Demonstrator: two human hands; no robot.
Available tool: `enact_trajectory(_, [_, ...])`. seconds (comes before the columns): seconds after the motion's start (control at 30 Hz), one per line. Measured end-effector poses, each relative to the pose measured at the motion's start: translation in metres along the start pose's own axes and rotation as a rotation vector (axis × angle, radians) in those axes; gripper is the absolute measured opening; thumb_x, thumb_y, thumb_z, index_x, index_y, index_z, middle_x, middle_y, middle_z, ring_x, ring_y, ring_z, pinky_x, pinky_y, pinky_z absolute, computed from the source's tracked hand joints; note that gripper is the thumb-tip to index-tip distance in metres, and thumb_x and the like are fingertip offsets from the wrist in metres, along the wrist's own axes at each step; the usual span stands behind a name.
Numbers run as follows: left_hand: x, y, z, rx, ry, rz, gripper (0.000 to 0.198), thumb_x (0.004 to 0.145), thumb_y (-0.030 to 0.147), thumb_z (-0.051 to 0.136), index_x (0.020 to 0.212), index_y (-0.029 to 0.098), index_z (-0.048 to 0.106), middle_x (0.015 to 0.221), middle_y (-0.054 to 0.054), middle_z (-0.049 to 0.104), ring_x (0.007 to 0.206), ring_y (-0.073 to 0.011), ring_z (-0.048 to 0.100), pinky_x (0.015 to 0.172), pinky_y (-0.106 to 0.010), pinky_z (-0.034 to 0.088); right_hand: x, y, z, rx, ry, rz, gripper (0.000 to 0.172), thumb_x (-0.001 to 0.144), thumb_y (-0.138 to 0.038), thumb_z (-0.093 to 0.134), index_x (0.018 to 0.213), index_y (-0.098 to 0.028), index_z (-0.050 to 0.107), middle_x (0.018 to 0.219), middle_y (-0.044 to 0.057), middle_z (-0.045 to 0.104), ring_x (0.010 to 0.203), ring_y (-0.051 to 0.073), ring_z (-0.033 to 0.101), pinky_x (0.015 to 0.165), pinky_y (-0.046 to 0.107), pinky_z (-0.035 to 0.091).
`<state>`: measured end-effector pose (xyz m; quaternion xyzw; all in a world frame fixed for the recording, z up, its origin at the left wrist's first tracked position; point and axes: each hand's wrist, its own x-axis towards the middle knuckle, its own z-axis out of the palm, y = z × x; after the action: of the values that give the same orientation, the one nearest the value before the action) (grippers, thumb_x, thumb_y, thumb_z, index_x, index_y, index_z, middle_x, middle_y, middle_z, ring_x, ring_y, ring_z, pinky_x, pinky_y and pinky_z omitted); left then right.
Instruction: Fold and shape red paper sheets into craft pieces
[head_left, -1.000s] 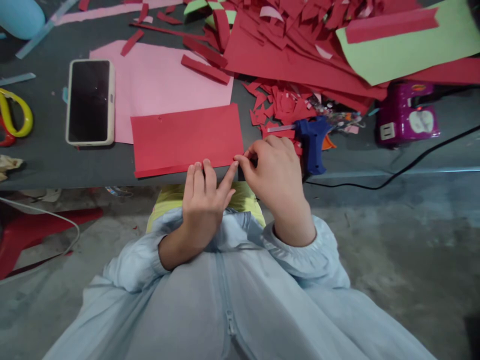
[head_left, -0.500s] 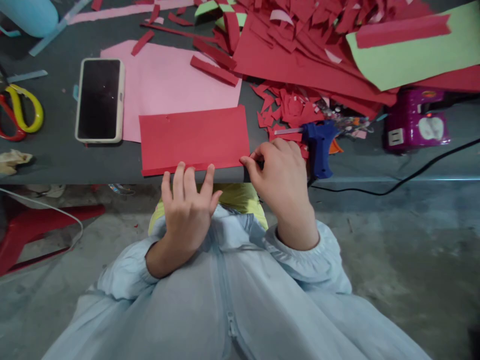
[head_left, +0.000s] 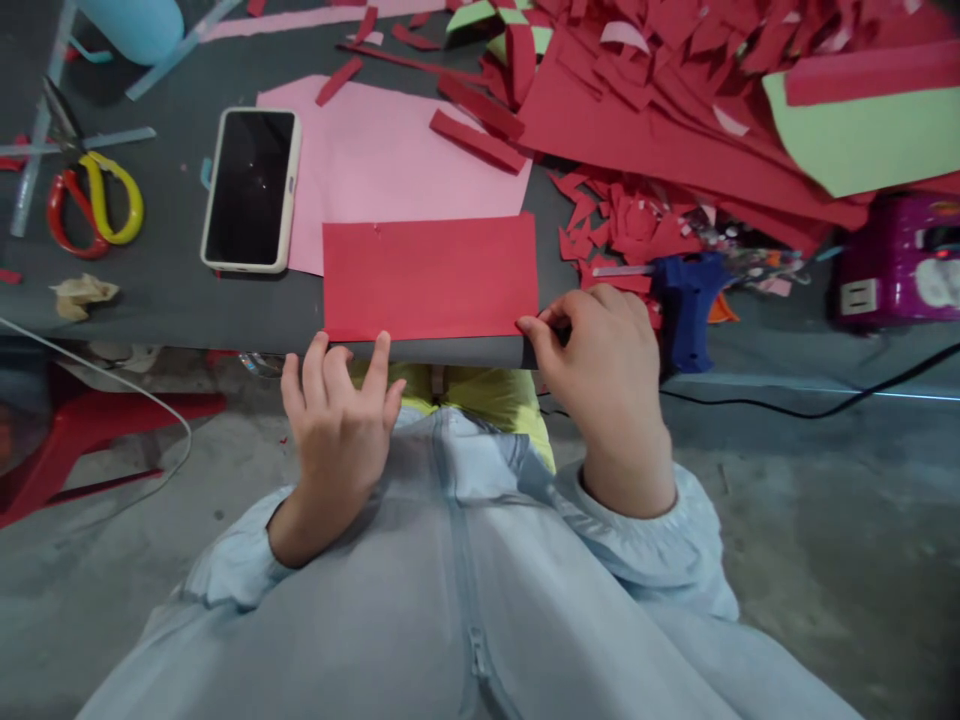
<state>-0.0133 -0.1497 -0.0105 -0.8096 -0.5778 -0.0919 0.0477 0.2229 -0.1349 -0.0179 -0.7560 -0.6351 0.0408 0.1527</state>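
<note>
A red rectangular paper (head_left: 431,278) lies at the table's front edge, its upper part over a larger pink sheet (head_left: 375,150). My left hand (head_left: 335,420) has its fingers spread, with the fingertips at the paper's lower left edge. At the lower right corner of the paper, my right hand (head_left: 600,370) is curled, thumb and index finger pressed together on the corner. A blue glue gun (head_left: 686,310) lies just right of my right hand.
A phone (head_left: 251,190) lies left of the paper, with yellow-and-red-handled scissors (head_left: 97,200) further left. Red paper scraps (head_left: 630,215) and large red sheets (head_left: 675,160) cover the back right. A purple device (head_left: 900,265) stands far right, near a black cable (head_left: 787,408).
The view has shifted left, so the table items appear further right. My left hand has slid left along the paper's lower edge. The narrow strip along that edge no longer shows as a raised fold.
</note>
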Motion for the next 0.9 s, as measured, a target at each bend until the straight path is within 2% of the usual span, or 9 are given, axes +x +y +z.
enact_trajectory(0.27, [-0.006, -0.015, -0.007, 0.067, 0.018, -0.026, 0.045, 0.093, 0.033, 0.058, 0.137, 0.024, 0.059, 0.110, -0.015, 0.062, 0.126, -0.0357, 0.052, 0.108, -0.061, 0.038, -0.001, 0.000, 0.001, 0.019, 0.017, 0.012, 0.023, 0.092, -0.037, 0.055, 0.075, -0.022, 0.058, 0.080, 0.009, 0.056, 0.081, 0.027, 0.048, 0.075, 0.041, 0.039])
enact_trajectory(0.5, [-0.009, -0.025, -0.012, 0.132, -0.015, -0.036, 0.044, 0.095, 0.033, 0.054, 0.137, 0.020, 0.061, 0.107, -0.019, 0.061, 0.121, -0.0382, 0.053, 0.105, -0.064, 0.040, -0.001, 0.001, 0.002, 0.019, 0.043, -0.006, 0.027, 0.093, -0.041, 0.052, 0.075, -0.022, 0.058, 0.080, 0.010, 0.057, 0.083, 0.028, 0.050, 0.076, 0.042, 0.040])
enact_trajectory(0.73, [-0.009, -0.029, -0.010, 0.135, -0.013, -0.022, 0.045, 0.095, 0.034, 0.054, 0.137, 0.018, 0.061, 0.104, -0.018, 0.059, 0.118, -0.0381, 0.054, 0.103, -0.062, 0.041, -0.001, 0.001, 0.001, 0.031, -0.046, 0.044, 0.023, 0.092, -0.039, 0.055, 0.078, -0.021, 0.059, 0.084, 0.011, 0.057, 0.087, 0.028, 0.051, 0.080, 0.043, 0.040])
enact_trajectory(0.9, [-0.008, -0.031, -0.008, 0.083, -0.005, -0.021, 0.045, 0.094, 0.031, 0.054, 0.136, 0.017, 0.061, 0.103, -0.016, 0.059, 0.118, -0.0363, 0.053, 0.102, -0.059, 0.043, -0.002, 0.001, 0.002, 0.044, 0.029, 0.012, 0.024, 0.093, -0.039, 0.053, 0.077, -0.022, 0.059, 0.082, 0.009, 0.057, 0.085, 0.028, 0.050, 0.078, 0.042, 0.040])
